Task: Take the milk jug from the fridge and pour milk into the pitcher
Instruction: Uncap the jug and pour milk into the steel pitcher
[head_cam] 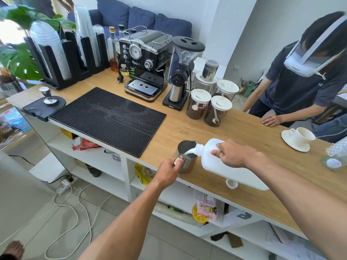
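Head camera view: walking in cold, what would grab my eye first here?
First, the pour at the near edge of the wooden counter: the right hand tilts a white plastic milk jug, streaming milk into a shiny steel pitcher that the left hand holds by its handle. A black espresso machine with a round gauge stands at the back, and a person in a white headset leans over the counter at right.

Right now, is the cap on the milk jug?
No, the neck of the milk jug is open, milk runs into the pitcher, and a white cap lies on the counter beside it.
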